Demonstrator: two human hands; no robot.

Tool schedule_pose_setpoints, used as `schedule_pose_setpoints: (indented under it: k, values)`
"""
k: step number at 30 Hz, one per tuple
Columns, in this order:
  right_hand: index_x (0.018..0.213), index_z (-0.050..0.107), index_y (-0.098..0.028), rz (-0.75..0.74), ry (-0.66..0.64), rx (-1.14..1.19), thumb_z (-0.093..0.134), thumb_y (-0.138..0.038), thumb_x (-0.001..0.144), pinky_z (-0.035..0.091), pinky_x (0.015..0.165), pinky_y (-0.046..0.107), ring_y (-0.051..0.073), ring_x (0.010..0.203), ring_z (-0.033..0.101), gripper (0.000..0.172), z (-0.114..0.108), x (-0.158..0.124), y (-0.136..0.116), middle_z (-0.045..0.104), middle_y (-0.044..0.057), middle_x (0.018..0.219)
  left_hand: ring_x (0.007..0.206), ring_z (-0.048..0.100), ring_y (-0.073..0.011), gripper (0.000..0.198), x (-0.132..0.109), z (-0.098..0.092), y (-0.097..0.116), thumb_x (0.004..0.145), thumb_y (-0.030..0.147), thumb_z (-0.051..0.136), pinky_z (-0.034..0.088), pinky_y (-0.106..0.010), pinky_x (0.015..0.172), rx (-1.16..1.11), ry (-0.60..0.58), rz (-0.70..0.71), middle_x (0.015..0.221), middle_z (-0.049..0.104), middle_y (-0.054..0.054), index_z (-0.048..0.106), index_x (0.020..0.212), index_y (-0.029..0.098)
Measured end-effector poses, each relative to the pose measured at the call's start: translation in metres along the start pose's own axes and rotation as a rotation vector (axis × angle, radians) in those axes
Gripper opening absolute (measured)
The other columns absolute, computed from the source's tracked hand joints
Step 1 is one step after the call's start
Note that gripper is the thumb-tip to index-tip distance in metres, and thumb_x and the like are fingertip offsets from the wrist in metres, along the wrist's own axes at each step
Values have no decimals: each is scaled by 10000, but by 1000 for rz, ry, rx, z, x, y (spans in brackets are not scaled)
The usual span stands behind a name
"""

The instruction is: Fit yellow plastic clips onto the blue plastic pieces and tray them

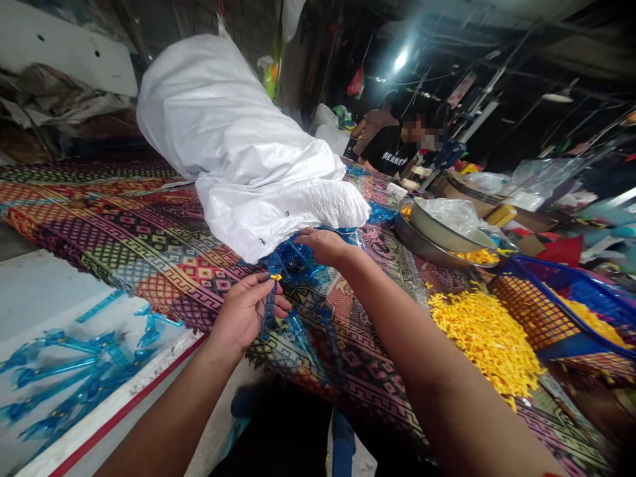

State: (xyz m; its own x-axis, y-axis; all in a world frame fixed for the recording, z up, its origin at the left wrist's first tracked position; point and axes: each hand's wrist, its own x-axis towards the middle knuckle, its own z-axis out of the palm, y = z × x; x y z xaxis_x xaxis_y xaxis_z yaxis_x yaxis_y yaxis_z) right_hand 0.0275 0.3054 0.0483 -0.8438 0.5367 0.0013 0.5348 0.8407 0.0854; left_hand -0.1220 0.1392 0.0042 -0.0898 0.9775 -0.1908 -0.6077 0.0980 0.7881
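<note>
Blue plastic frame (269, 311) sits pinched upright in the left hand (243, 313), fingers tight by a yellow peg (275, 277); right hand (322, 246) curls over more blue plastic (295, 262) at twelve o'clock, grip unclear

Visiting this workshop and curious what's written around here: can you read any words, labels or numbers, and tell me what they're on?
White lettering on the co-worker's black T-shirt: too blurred to read.
Red-and-white sign, upper right: too small to read.
Nothing else legible.
</note>
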Motion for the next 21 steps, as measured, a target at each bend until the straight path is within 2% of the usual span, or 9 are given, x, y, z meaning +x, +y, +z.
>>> schedule_pose_setpoints:
  k: [3, 7, 13, 19, 21]
  values:
    - [1149, 554, -207, 26, -78, -59, 476, -17, 731, 424, 677, 260, 174, 838, 602, 466, -4, -1, -4, 597, 91, 1046, 499, 631, -182, 252, 0, 0, 0, 681, 148, 643, 500, -272, 400, 1, -1, 1, 676, 603, -21, 518, 898, 117]
    - [1181, 504, -183, 83, -107, -96, 479, -20, 737, 384, 617, 244, 153, 756, 593, 474, -6, -5, -6, 583, 105, 1007, 490, 627, -180, 255, 0, 0, 0, 677, 141, 642, 497, -271, 393, -6, 0, -3, 673, 603, -23, 516, 898, 116]
    - [1123, 536, -217, 15, -158, -96, 486, -43, 745, 363, 578, 225, 126, 720, 571, 419, -1, -1, -6, 553, 75, 981, 475, 623, -178, 253, 0, 1, 0, 672, 147, 643, 495, -270, 383, -15, 5, -1, 668, 605, -22, 518, 891, 121]
    - [1131, 533, -194, 52, -45, -35, 493, 15, 674, 381, 643, 237, 142, 740, 564, 504, 3, -11, 0, 550, 73, 972, 484, 629, -177, 272, 0, -1, -2, 662, 154, 661, 505, -274, 399, -23, -12, 6, 666, 602, -14, 522, 894, 124]
    - [1077, 559, -175, 70, 0, 16, 498, 26, 649, 379, 646, 235, 147, 749, 564, 477, 7, -19, 3, 564, 74, 964, 496, 637, -184, 282, 1, -2, -3, 660, 160, 666, 503, -271, 396, -22, -16, 11, 675, 605, -18, 521, 899, 122]
